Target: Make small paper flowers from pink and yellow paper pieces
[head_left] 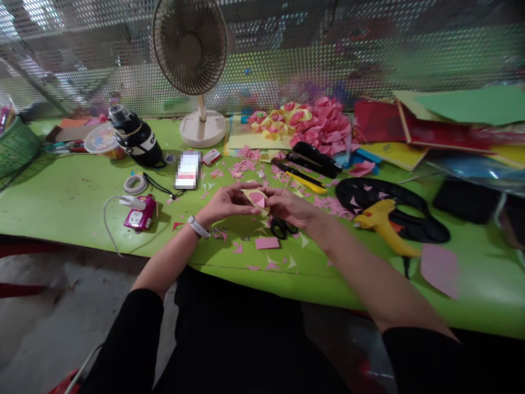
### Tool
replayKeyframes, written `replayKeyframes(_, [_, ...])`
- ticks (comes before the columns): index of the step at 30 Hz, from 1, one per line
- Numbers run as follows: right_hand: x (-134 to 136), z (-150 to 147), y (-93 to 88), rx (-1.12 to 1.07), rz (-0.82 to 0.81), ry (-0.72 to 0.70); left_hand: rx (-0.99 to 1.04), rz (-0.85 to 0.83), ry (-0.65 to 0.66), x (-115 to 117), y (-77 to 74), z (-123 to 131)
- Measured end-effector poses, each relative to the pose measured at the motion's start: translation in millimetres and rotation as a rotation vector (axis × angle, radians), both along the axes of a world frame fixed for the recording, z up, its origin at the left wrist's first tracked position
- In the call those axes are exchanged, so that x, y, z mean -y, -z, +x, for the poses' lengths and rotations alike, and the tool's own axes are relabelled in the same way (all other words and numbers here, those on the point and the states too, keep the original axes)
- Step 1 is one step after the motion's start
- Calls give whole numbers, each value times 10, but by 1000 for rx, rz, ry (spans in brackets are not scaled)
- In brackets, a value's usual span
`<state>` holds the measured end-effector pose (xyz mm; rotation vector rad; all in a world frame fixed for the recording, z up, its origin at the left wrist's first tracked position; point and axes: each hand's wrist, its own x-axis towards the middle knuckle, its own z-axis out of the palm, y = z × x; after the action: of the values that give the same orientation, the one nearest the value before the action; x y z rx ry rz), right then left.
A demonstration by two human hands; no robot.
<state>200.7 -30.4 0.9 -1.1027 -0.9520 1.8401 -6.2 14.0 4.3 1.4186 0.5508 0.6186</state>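
Observation:
Both hands meet over the middle of the green table around a small yellow and pink paper flower (257, 198). My left hand (229, 201), with a white band on its wrist, grips the flower's left side between thumb and fingers. My right hand (289, 206) pinches its right edge. Black-handled scissors (279, 229) lie just below the right hand. Nearer the table's front edge is a pink paper rectangle (267, 243), among scattered paper scraps. Behind the hands rests a yellow box cutter (308, 183), close to a black stapler (315, 157).
A fan (202, 130) stands at the back beside a heap of paper flowers (315, 123). To the left are a black bottle (137, 139), a phone (187, 171) and a purple power adapter (140, 214). A yellow glue gun (383, 224) lies at the right.

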Motion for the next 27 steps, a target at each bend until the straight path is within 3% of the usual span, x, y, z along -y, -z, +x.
replayKeyframes(5, [12,-8,73,-20,-46,-19,-59,58,-75,31,1,25])
replayKeyframes(9, [21,12,22,-14,-24,-48,-64,73,-108,3,16,24])
replayKeyframes(14, [-6,69,-91,114,150,-16,-78,38,-93,-34,20,4])
replayKeyframes(19, [3,64,-71,273,330,33,-130,44,-12,-21,-14,-5])
replayKeyframes(27, [6,52,4,331,378,144,-5,-8,5,-82,49,-19])
